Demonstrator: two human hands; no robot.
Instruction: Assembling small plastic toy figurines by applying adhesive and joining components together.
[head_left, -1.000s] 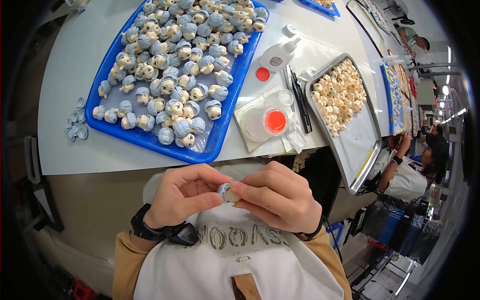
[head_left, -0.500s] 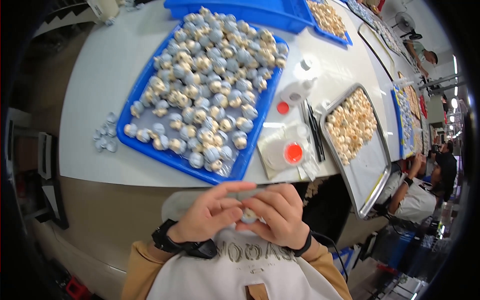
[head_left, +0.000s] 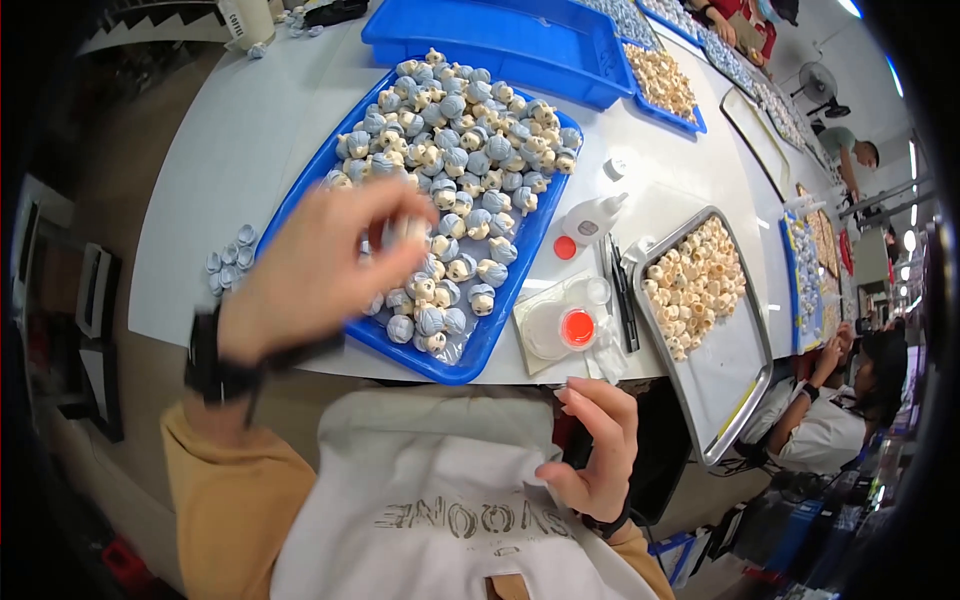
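My left hand (head_left: pixel 300 265) is over the left side of a blue tray (head_left: pixel 505 300), blurred by motion. Its thumb and fingers close on a small doll head, mostly hidden by the fingers. Many small cream doll heads with pale blue caps (head_left: pixel 430 320) crowd the tray below. My right hand (head_left: pixel 603 450) hovers in front of the table edge, fingers curved and apart, nothing visible in it. Beyond it stand a small jar with a red-orange top (head_left: pixel 577 328) and a white squeeze bottle (head_left: pixel 592 220) with a red cap (head_left: pixel 565 247) beside it.
A metal tray (head_left: pixel 740 400) of cream pieces is at the right, with dark slim tools (head_left: pixel 622 295) alongside. Loose pale blue caps (head_left: pixel 232 258) lie left of the blue tray. An empty blue bin (head_left: pixel 490 60) stands behind. A co-worker (head_left: pixel 830 410) sits at the right.
My hands have parted. The left has moved up and left over the tray with the doll head; the right has let go and moved slightly right, fingers opened. The view has shifted a little.
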